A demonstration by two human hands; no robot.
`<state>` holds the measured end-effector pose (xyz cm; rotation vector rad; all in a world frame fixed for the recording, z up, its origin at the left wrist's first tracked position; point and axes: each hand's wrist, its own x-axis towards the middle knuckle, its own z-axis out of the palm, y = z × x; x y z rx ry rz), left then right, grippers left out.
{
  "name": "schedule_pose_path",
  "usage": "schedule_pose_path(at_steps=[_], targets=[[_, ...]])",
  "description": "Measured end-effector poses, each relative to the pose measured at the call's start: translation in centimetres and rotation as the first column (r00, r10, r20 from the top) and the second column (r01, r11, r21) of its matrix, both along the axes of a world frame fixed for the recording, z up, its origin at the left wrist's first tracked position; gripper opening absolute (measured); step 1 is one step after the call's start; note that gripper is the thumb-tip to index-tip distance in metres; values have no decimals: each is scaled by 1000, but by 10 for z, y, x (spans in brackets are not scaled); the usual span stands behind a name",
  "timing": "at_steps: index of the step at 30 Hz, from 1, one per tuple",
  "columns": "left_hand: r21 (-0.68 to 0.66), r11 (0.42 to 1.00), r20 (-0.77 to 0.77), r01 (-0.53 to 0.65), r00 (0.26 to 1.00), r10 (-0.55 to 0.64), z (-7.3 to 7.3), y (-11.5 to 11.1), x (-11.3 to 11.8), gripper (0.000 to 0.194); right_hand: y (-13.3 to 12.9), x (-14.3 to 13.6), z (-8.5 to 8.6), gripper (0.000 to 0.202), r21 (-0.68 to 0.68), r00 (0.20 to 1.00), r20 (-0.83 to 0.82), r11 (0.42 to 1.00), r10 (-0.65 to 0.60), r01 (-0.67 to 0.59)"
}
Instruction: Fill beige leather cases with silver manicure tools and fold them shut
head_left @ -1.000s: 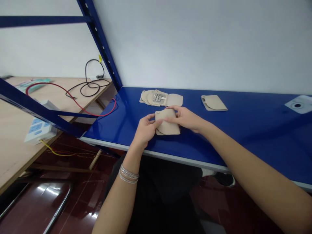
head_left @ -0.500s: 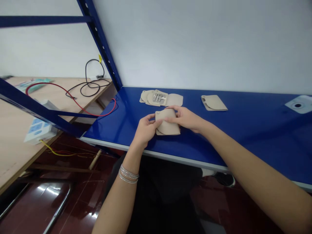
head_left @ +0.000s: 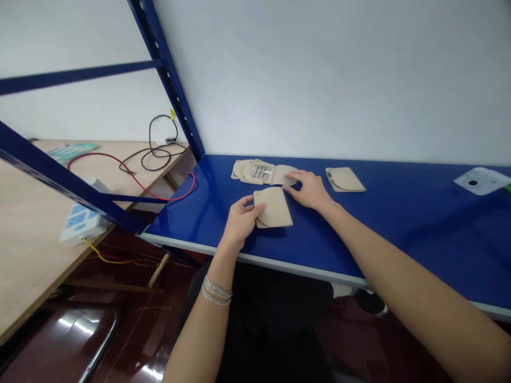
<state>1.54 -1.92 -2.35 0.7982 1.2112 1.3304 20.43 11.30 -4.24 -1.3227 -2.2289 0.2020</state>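
Observation:
A closed beige manicure case (head_left: 274,208) with a round snap is pinched at its left edge in my left hand (head_left: 241,219), thumb on top, just above the blue surface. My right hand (head_left: 309,189) is off this case, fingers and thumb apart. Its fingertips lie over the pale flap (head_left: 279,174) of an opened manicure case; whether they press on it I cannot tell. Metal nail clippers (head_left: 261,172) show inside that case, which overlaps other beige cases (head_left: 238,169) on its left. Another closed beige case (head_left: 345,179) lies to the right of my right hand.
The blue shelf (head_left: 399,229) meets a white wall behind. A blue metal upright (head_left: 171,80) stands at its left end, with a red cable (head_left: 155,187) looped nearby. A pale object with a dark round spot (head_left: 479,181) lies far right. A power strip (head_left: 83,221) sits left.
My right hand has let go of the closed case and moved up and right to the opened case's flap. My left hand keeps the closed case. The camera view has shifted slightly.

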Motion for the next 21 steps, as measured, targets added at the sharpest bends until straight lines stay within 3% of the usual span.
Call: schedule_pose_path(at_steps=[4, 7, 13, 17, 21], targets=[[16, 1000, -3, 1, 1000, -1, -1, 1, -3, 51, -1, -5, 4, 38, -24, 997, 78, 1000, -1, 3], [45, 998, -30, -35, 999, 37, 2, 4, -7, 48, -3, -4, 8, 40, -71, 998, 40, 997, 44, -41], [49, 996, -59, -75, 995, 78, 22, 26, -14, 46, -3, 15, 21, 31, -231, 987, -28, 960, 155, -158], [85, 996, -170, -24, 985, 38, 30, 60, -19, 44, -5, 28, 34, 26, -374, 964, -35, 891, 263, -256], [42, 999, -375, 20, 927, -3, 31, 105, -25, 43, -11, 35, 46, 30, -566, 932, -21, 764, 363, -310]])
